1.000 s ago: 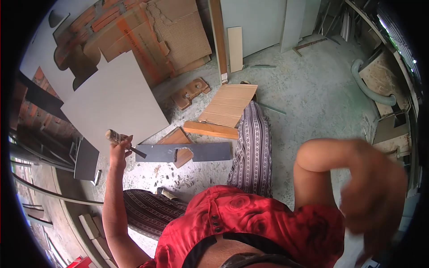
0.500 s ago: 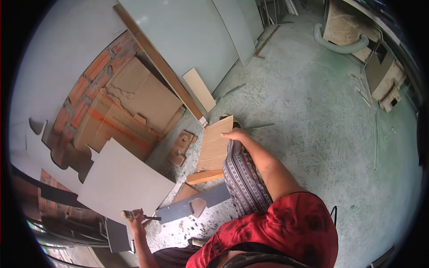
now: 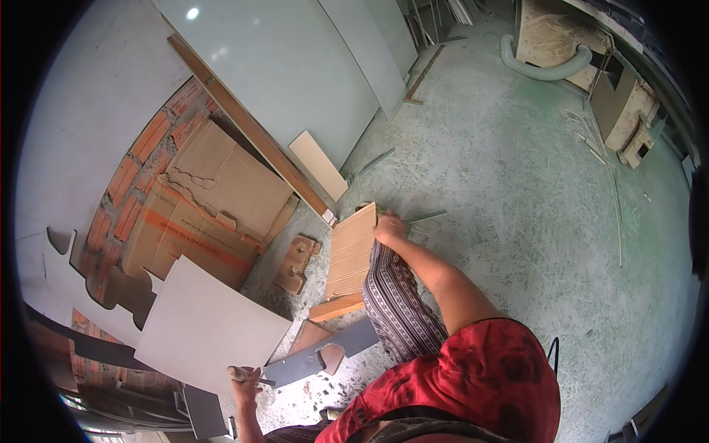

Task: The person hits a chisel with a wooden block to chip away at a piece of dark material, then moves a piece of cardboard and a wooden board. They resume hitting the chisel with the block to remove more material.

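A chisel-like tool with a pale wooden handle is in my left hand, its dark blade pointing right. My right hand grips the upper right edge of a grooved light-brown board, with the fingers partly behind it. The board stands tilted against my patterned trouser leg. At its lower edge lies an orange-brown wooden block. Below that is a dark grey strip with a small brown offcut on it.
A large white sheet stands at the left. Cardboard leans on the brick wall. A wooden post and pale panels are behind. A machine with a hose stands at the upper right.
My left hand has moved right with the tool, nearer the grey strip. My right hand has shifted from the board's front face to its edge. The view has turned slightly.
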`<state>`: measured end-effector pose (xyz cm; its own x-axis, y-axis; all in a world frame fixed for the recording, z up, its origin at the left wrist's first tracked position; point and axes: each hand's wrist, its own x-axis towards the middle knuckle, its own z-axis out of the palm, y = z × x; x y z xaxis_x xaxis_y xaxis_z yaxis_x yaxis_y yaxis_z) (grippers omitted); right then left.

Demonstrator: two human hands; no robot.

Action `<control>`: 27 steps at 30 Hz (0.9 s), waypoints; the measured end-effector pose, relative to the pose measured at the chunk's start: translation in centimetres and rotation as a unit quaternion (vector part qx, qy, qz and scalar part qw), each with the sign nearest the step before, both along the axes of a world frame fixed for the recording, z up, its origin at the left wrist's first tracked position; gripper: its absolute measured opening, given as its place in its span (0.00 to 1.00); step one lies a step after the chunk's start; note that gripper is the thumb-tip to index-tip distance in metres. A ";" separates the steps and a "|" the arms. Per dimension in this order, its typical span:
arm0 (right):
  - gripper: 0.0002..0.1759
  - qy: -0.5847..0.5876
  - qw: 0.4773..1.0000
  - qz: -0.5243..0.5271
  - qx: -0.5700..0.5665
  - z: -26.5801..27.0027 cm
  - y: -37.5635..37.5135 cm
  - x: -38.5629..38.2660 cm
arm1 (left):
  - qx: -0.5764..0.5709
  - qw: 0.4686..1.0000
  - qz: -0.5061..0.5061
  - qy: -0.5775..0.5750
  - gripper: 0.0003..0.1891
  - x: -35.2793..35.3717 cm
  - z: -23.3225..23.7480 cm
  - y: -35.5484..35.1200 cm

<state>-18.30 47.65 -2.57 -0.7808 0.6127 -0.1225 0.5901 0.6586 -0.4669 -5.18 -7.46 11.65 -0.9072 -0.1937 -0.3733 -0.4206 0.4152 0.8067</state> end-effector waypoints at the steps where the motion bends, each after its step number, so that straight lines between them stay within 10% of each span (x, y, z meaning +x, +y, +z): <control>1: 0.23 0.097 0.992 0.034 0.076 1.2 -1.0 0.3 | -0.023 0.999 -0.029 0.010 0.11 0.0 -0.1 0.7; 2: 0.20 0.192 0.967 0.069 0.151 2.4 -2.3 0.3 | -0.022 0.999 -0.030 0.011 0.11 0.0 -0.1 1.5; 4: 0.10 0.187 0.956 0.203 -0.100 4.6 -5.7 -2.7 | 0.022 0.995 -0.092 -0.002 0.11 0.1 -0.2 3.4; 9: 0.28 0.165 0.755 0.468 -0.428 19.0 -18.5 3.6 | 0.023 0.977 -0.206 0.050 0.11 -0.6 -0.2 6.9; 10: 0.23 0.123 0.706 0.539 -0.444 21.1 -20.0 5.3 | 0.025 0.977 -0.208 0.049 0.11 -0.7 0.0 7.4; 12: 0.24 0.405 0.617 0.608 -0.292 20.3 -24.8 7.6 | 0.054 0.978 -0.198 0.032 0.09 -0.8 0.2 8.2; 14: 0.23 0.226 0.687 0.647 -0.242 22.1 -25.5 10.7 | 0.026 0.963 -0.251 0.095 0.10 -1.4 -1.5 7.2; 19: 0.16 0.220 0.687 0.609 -0.328 14.7 -27.9 11.8 | -0.129 0.920 -0.353 0.109 0.19 0.1 0.1 8.1; 27: 0.15 0.260 0.677 0.564 -0.395 15.8 -28.1 11.0 | -0.045 0.960 -0.275 0.024 0.18 0.7 1.3 8.0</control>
<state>-7.28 19.56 13.24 -0.7610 -0.5050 0.4072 -0.4594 -0.0237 -0.8879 -4.50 0.53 12.94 -0.8973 0.2911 -0.3318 -0.0800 0.6320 0.7708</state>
